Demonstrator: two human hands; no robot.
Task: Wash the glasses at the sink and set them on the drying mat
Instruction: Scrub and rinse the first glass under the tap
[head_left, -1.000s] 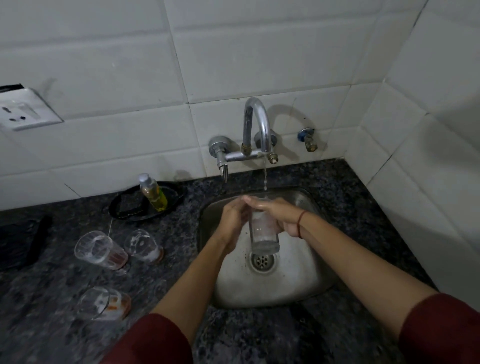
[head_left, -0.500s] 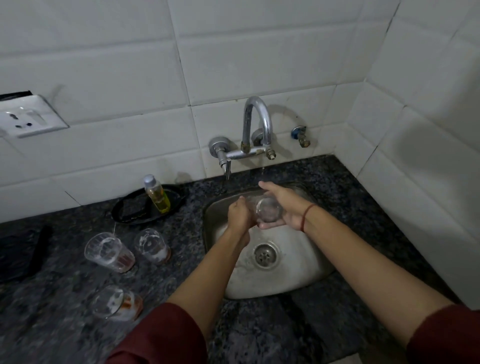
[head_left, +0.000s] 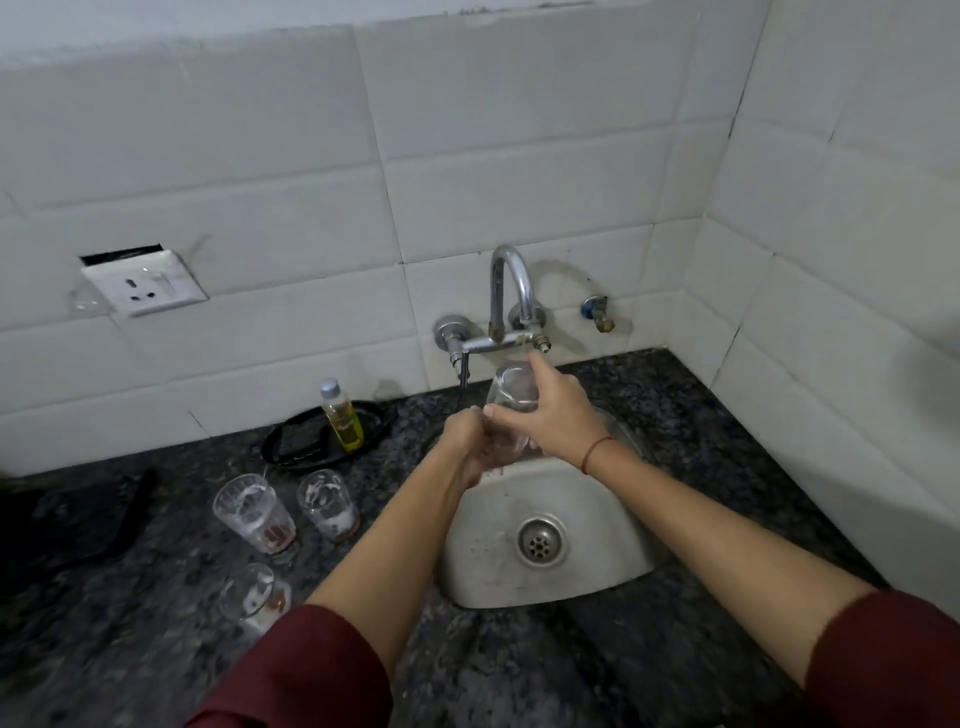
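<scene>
Over the back of the steel sink (head_left: 483, 566), my right hand (head_left: 550, 415) grips a clear glass (head_left: 511, 387), tilted with its base up under the tap (head_left: 511, 301). My left hand (head_left: 467, 447) is curled at the glass's lower, open end; how it touches is hidden. Three dirty glasses stand on the counter to the left: one (head_left: 253, 512), a second (head_left: 328, 504) and a third (head_left: 254, 597) nearest me. A dark mat (head_left: 72, 519) lies at the far left.
A black oval tray (head_left: 306, 441) with a yellow liquid bottle (head_left: 343, 415) stands behind the glasses. A wall socket (head_left: 145, 283) is on the tiles at left. A small valve (head_left: 597, 312) sticks out right of the tap. Tiled walls close the corner at right.
The glass has been turned from upright to tilted with its base up and raised toward the tap. The camera has tipped upward, showing more wall.
</scene>
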